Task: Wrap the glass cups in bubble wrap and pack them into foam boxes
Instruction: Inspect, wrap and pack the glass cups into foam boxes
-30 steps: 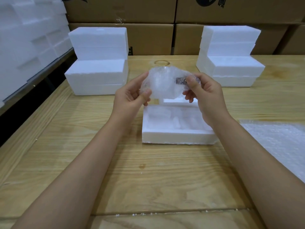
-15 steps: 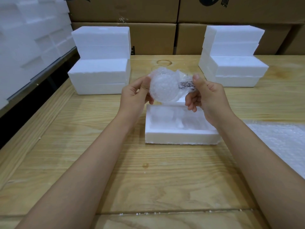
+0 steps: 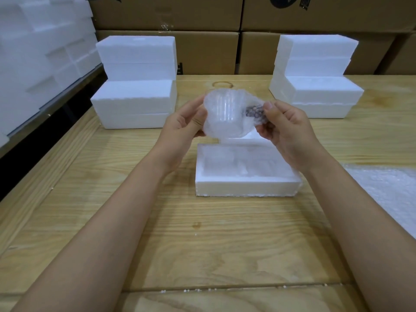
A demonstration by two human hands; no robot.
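The glass cup is up in the air in front of me, above the far edge of the open foam box, and it is swathed in cloudy bubble wrap through which its clear ribbed wall and round base show. A dark speckled patch sits in the wrap beside my right thumb; I cannot tell what it is. My left hand grips the wrapped cup from its left side, thumb and fingers curled round it. My right hand pinches the bunched end of the wrap between thumb and fingers. The open foam box lies on the table near its middle, just below both hands. Bare wood runs from its front wall to the table's near edge. A loose bubble wrap sheet lies at the right edge. Toward the far edge stand two stacks of closed foam boxes, a left stack and a right stack, well apart, with open table between them. Cardboard cartons stand behind the far edge.
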